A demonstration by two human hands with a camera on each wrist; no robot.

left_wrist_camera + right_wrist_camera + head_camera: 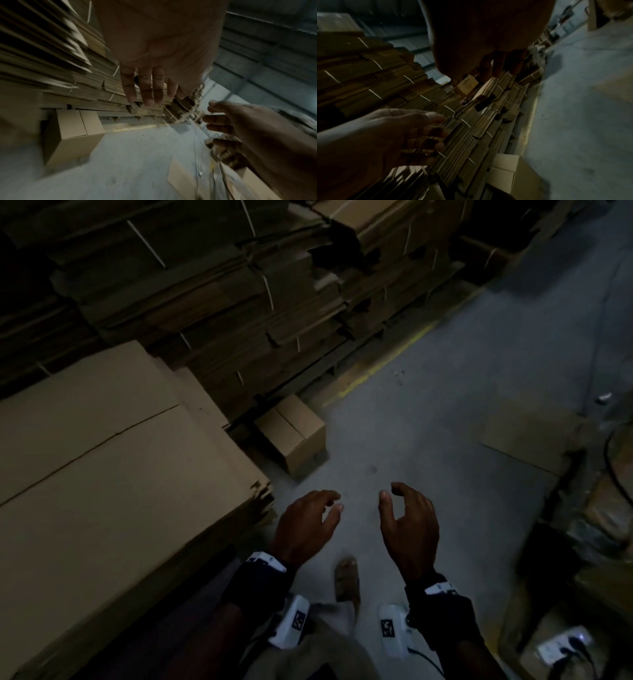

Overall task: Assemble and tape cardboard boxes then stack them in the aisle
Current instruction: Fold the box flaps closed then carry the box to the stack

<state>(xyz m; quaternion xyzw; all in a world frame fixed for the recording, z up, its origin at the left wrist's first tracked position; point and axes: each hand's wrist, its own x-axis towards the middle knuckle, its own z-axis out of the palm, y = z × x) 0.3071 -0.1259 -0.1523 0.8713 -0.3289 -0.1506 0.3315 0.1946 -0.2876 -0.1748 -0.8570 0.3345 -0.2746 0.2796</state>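
Both my hands hang in front of me over the grey floor, holding nothing. My left hand [308, 518] has relaxed, slightly bent fingers, and my right hand [407, 515] is held a hand's width to its right with loosely curved fingers. One assembled cardboard box [291, 433] stands on the floor ahead of them, at the foot of the stacks, its top flaps closed. The left wrist view shows this box [73, 134] at lower left and my left hand's fingers [145, 86] straight. A stack of flat cardboard blanks [102, 474] lies close at my left.
Tall bundles of strapped flat cardboard [239, 302] line the left side on pallets, beside a yellow floor line [383, 364]. A flat cardboard sheet [527, 436] lies on the floor at right, with cluttered boxes and a cable [613, 460] beyond. My foot [347, 580] is below the hands.
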